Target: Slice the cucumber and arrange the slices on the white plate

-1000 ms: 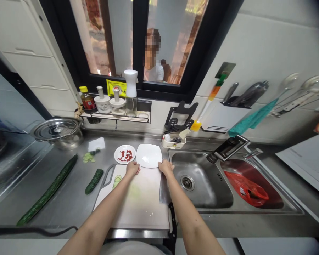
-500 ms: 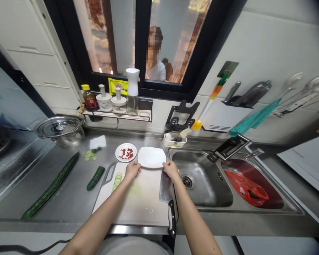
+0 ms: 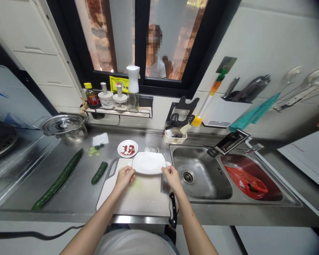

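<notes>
A white, rounded rectangular plate [image 3: 149, 163] is held level between my two hands, over the far end of the cutting board [image 3: 140, 203]. My left hand [image 3: 126, 177] pinches its near left corner. On the near right corner, my right hand [image 3: 172, 175] grips with thumb and fingers. Beside the board's right edge lies a knife with a black handle [image 3: 173, 209], its blade partly under my right hand. The cucumber slices on the board are mostly hidden by my left hand. Behind the plate sits a small dish of chopped red pieces [image 3: 128, 148].
Left on the steel counter are a long cucumber [image 3: 59, 179], a short cucumber piece [image 3: 99, 173], cucumber scraps [image 3: 93, 151] and a lidded pot [image 3: 66, 129]. To the right is a double sink [image 3: 202, 173] with a red bag [image 3: 248, 184]. A seasoning rack [image 3: 119, 111] hangs behind.
Both hands have brought the plate up off the counter and toward me over the board. A wet round mark or clear dish now shows where the plate was.
</notes>
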`<control>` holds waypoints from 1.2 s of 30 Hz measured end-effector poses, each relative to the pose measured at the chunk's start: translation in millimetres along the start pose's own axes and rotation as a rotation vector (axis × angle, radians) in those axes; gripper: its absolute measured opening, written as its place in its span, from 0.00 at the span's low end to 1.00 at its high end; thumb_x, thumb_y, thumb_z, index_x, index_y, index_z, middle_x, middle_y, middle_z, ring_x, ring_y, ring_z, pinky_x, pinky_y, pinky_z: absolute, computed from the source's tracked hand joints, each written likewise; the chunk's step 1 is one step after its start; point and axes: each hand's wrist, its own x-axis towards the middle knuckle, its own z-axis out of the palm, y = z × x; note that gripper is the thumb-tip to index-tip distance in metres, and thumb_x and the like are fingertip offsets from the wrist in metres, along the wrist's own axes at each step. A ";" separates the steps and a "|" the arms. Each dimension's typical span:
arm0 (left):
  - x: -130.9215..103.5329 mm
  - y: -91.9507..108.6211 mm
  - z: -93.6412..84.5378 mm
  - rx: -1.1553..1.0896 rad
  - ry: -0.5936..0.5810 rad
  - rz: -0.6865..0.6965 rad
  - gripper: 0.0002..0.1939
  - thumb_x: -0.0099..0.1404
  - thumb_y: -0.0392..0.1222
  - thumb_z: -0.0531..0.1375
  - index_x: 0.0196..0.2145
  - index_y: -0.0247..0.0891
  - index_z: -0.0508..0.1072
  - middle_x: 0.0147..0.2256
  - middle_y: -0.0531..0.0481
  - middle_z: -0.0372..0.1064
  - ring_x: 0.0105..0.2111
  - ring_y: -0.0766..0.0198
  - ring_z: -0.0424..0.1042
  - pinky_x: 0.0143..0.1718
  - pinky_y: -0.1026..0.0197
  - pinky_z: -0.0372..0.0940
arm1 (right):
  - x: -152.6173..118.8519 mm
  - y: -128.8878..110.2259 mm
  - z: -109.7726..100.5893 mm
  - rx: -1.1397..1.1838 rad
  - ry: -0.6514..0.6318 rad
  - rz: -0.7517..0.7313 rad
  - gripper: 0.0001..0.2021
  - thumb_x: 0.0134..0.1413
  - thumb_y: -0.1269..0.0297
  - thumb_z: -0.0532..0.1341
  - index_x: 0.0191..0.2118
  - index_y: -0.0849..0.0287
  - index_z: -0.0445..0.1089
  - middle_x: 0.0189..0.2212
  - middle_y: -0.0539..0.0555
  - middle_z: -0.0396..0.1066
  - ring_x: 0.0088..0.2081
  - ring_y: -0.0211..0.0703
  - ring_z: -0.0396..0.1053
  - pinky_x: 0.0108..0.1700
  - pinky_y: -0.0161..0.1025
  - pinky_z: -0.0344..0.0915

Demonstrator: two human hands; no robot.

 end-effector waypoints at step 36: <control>-61.4 -86.2 -19.8 0.046 0.053 -0.171 0.08 0.52 0.34 0.57 0.21 0.39 0.58 0.13 0.62 0.58 0.11 0.74 0.57 0.15 0.71 0.50 | -93.3 18.6 26.9 -0.466 -0.271 0.129 0.07 0.58 0.60 0.55 0.32 0.57 0.64 0.27 0.51 0.69 0.30 0.39 0.65 0.29 0.32 0.49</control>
